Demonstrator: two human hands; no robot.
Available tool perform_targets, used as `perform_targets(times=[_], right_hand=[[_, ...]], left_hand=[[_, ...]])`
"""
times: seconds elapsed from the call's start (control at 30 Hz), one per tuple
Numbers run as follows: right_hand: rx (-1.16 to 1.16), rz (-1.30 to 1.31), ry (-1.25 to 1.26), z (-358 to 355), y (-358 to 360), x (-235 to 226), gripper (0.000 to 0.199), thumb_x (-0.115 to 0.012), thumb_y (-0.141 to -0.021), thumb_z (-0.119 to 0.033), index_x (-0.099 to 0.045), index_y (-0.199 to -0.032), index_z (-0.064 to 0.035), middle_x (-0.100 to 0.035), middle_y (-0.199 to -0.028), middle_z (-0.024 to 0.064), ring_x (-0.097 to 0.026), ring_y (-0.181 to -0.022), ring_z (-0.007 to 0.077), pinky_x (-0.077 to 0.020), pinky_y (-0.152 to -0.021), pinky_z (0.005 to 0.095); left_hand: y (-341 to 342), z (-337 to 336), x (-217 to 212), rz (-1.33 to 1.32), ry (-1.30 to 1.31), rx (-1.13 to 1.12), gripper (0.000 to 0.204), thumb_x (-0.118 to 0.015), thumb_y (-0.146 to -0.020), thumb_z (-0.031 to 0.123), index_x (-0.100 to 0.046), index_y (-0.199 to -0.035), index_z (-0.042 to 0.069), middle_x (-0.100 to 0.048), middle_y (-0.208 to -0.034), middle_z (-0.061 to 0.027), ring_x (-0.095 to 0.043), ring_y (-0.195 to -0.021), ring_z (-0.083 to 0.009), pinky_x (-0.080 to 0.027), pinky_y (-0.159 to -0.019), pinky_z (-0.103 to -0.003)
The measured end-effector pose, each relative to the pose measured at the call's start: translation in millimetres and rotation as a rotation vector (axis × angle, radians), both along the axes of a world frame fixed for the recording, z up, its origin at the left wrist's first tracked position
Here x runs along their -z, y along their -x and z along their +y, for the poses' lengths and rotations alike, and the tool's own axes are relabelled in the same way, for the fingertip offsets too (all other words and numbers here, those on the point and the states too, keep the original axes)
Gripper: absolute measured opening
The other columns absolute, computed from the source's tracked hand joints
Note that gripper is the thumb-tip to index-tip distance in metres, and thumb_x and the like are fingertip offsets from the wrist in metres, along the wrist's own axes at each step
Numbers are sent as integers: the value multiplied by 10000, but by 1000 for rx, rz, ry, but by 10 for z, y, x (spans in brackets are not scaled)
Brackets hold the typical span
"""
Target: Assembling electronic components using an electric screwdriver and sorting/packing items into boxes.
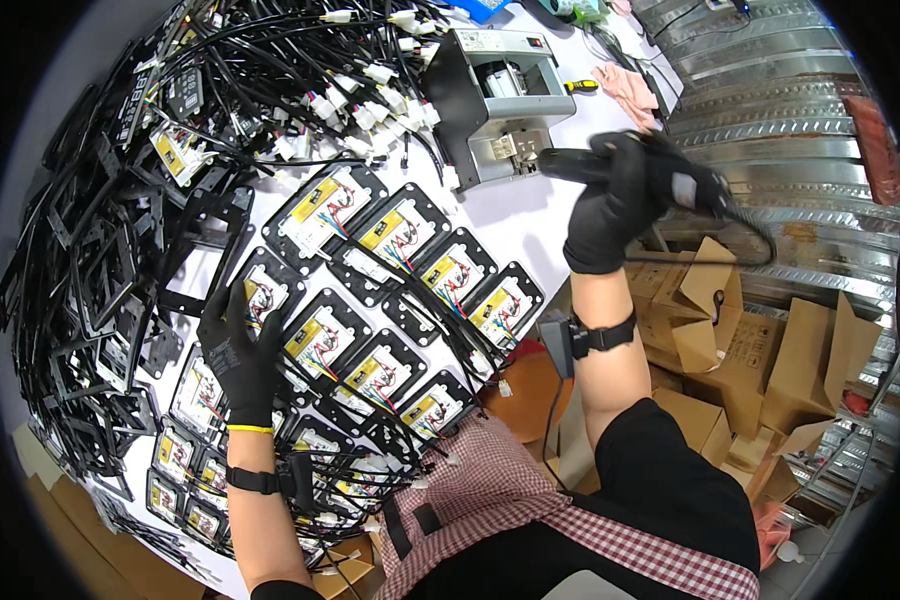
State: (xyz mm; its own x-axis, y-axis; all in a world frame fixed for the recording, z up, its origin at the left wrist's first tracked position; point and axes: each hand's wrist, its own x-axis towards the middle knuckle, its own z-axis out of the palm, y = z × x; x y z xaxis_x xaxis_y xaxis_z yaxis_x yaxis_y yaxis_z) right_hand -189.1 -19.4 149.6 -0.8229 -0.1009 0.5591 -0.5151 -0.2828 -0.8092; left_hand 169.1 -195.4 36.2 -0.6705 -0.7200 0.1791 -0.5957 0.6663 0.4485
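My left hand (pixel 238 355), in a black glove, rests flat with fingers spread on a black-framed module (pixel 262 290) that carries a yellow label and coloured wires. Two rows of like modules (pixel 402 232) lie on the white table (pixel 515 215) to its right. My right hand (pixel 615 205), also gloved in black, is raised above the table's right edge and grips a black handheld power tool (pixel 580 165) with a cable trailing to the right. Both forearms wear a black strap.
A heap of empty black frames (pixel 85 290) fills the left. Black cables with white connectors (pixel 355 95) pile at the back. A grey benchtop machine (pixel 495 95) stands behind the modules. Open cardboard boxes (pixel 730 340) and a ribbed metal duct (pixel 770 110) sit right.
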Motion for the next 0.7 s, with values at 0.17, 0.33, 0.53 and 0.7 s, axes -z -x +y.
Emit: perform_targets(times=[0.17, 0.33, 0.53, 0.7], right_hand=[[-59, -65, -101, 91, 83, 252, 152, -635, -860, -65, -554, -979, -15, -621, -841, 69, -627, -716, 157, -537, -698, 309], [-407, -321, -74, 202, -538, 9, 175, -574, -916, -106, -524, -1066, -31, -601, -895, 54, -600, -812, 142, -528, -769, 300], [-880, -474, 20, -404, -1665, 155, 189, -528, -917, 30, -488, -1101, 13, -623, -902, 90, -632, -778, 163, -556, -709, 325], [-860, -443, -277, -538, -2010, 265, 185, -442, -904, 4, -424, -1083, -39, -516, -777, 85, -535, -723, 187, -547, -773, 423]], left_hand=[[-161, -14, 9, 49, 87, 7, 589, -741, -766, 249, -543, -1277, 33, -515, -1230, -204, -484, -1137, -371, -385, -978, -456], [-17, 369, -99, 9, 82, -58, 647, -733, -761, 254, -482, -1324, 55, -476, -1299, -203, -440, -1213, -390, -334, -1020, -519], [-21, 806, -243, -173, -87, 62, 682, -657, -807, 382, -458, -1342, 9, -409, -1432, -172, -362, -1320, -364, -228, -1096, -530], [-95, 808, -146, -131, -120, 51, 692, -641, -831, 371, -419, -1381, 15, -368, -1474, -177, -310, -1364, -374, -188, -1113, -554]])
